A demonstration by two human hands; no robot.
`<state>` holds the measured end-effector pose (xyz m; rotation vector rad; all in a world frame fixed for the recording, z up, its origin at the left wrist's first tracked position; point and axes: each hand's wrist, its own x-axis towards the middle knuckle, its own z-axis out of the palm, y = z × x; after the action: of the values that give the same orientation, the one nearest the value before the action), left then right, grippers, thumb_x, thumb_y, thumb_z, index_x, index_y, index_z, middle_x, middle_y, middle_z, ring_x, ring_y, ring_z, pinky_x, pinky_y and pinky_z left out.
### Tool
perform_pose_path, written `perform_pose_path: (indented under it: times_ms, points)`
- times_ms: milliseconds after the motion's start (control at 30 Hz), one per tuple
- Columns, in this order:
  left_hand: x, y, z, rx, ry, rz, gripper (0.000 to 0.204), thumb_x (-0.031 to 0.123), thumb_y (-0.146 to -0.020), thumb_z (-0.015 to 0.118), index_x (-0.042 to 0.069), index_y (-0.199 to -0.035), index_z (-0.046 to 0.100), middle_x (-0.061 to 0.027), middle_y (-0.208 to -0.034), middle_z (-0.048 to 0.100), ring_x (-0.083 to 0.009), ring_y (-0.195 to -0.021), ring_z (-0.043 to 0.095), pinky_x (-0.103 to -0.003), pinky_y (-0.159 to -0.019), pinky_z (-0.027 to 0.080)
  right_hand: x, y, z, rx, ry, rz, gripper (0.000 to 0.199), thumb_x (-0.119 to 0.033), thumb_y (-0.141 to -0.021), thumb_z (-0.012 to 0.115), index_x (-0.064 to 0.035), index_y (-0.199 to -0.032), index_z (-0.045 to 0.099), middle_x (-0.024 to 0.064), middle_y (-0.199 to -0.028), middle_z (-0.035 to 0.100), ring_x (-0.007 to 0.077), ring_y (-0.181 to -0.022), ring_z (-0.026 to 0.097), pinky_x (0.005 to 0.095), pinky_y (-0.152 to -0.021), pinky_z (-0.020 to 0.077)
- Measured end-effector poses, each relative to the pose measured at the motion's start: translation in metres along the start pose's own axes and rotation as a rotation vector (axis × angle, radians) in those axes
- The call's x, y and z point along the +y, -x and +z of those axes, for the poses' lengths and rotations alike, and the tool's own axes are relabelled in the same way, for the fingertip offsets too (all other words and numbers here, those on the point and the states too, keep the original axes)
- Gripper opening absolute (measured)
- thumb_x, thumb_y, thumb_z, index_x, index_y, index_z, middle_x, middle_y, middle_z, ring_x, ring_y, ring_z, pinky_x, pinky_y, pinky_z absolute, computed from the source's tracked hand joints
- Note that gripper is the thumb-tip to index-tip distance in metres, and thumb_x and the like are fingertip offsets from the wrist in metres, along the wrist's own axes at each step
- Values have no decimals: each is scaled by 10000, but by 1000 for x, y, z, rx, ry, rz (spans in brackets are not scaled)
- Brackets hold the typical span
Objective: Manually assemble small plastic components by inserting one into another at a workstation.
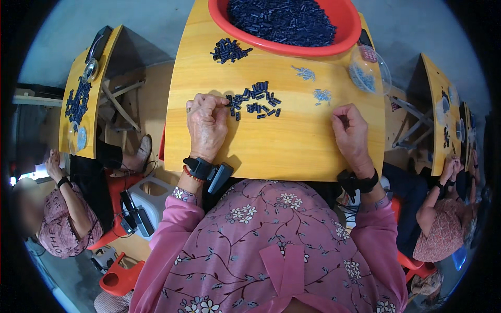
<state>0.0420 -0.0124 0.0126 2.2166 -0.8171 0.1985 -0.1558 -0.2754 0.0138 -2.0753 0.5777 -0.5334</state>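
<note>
My left hand [207, 125] is at the left of a loose group of small black tube-shaped pieces [255, 108] on the wooden table. Its thumb and forefinger are pinched together on a small black piece [228, 100] at the edge of that group. My right hand [350, 130] is closed near the table's right side, its fingers curled in; whatever they hold is hidden or too small to see. Just beyond it lies a small pile of thin silvery pins [322, 96], with another pin pile [304, 73] farther off.
A red basin [222, 23] full of black pieces stands at the table's far end. Left of it is a heap of black pieces [229, 50]; a clear tub [385, 78] with pins stands to the right. People sit at tables [104, 99] on both sides.
</note>
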Motion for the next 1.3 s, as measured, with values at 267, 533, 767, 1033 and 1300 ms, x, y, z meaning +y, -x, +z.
perform_pose_path:
  times_ms: [267, 533, 767, 1033, 1300]
  points:
    - [3, 0, 3, 10, -75, 34, 158, -43, -724, 676, 54, -844, 641, -91, -803, 583, -283, -788, 512, -379, -749, 409, 3, 9, -3, 4, -47, -14, 59, 19, -880, 615, 15, -912, 565, 78, -814, 595, 123, -728, 581, 261, -667, 489]
    - [-4, 10, 1, 10, 5, -19, 127, -23, -804, 659, 18, -898, 583, -99, -830, 596, -242, -791, 550, -334, -732, 450, -17, 15, 1, -61, -260, 11, 87, 35, -902, 586, 10, -985, 597, 20, -861, 571, 88, -753, 559, 225, -682, 477]
    - [11, 14, -7, 83, 478, -161, 145, -15, -895, 583, 8, -1031, 624, -21, -827, 576, -100, -819, 533, -224, -731, 430, -43, 15, 13, -240, -528, 107, 123, -13, -938, 573, -6, -1050, 624, 7, -890, 572, 74, -750, 571, 223, -665, 490]
    - [34, 24, -14, -182, 1106, -454, 106, -18, -906, 578, 12, -1003, 609, -77, -897, 651, -129, -748, 614, -261, -702, 522, -59, 4, 46, -345, -755, 122, 161, -19, -945, 563, 18, -1090, 621, 45, -906, 635, 100, -760, 634, 244, -691, 541]
    - [42, 29, -9, -283, 1359, -599, 92, 44, -933, 602, 12, -1019, 597, -141, -953, 679, -183, -761, 668, -318, -724, 568, -63, 3, 54, -367, -807, 138, 148, -7, -939, 569, 34, -1075, 613, 91, -924, 680, 132, -763, 675, 263, -692, 571]
